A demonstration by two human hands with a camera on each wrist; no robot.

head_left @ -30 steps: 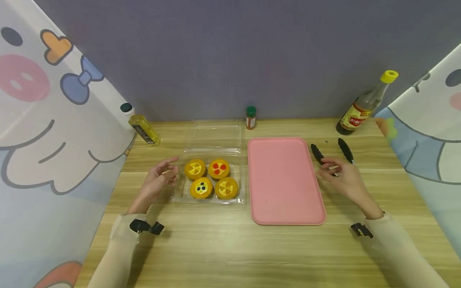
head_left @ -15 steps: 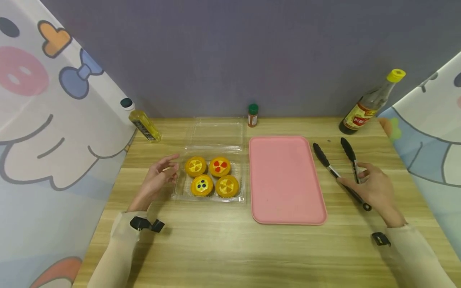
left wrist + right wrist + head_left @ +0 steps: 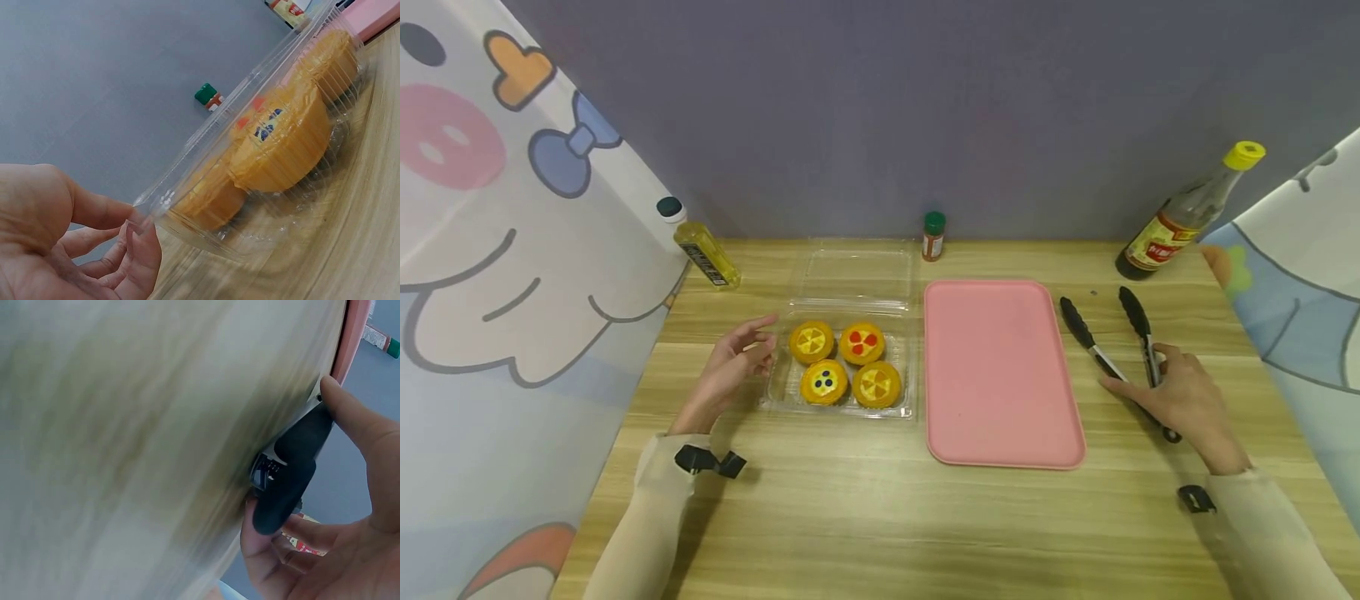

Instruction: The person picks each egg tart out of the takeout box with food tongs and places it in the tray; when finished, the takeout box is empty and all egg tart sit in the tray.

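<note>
A clear plastic clamshell container [image 3: 782,392] lies with its lid folded back, holding several egg tarts [image 3: 824,382] with yellow, red or dark blue toppings. At its left edge is my left hand [image 3: 733,362]; in the left wrist view the thumb and a finger pinch the container's corner. Black-and-silver tongs [image 3: 1105,362] lie spread on the table, tips pointing away. My right hand [image 3: 1187,396] grips them around the handles, thumb on the left arm and fingers on the right. The palm hides part of the handles.
A pink tray [image 3: 1000,375] lies between the container and the tongs. Along the wall stand a yellow oil bottle [image 3: 707,256], a green-capped spice jar [image 3: 933,237] and a yellow-capped sauce bottle [image 3: 1180,221]. Cartoon-printed panels flank the wooden table [image 3: 865,517].
My right hand has moved right and toward me, from above the tongs to their handles, which it now holds. The left hand stays at the container. The head view has shifted slightly.
</note>
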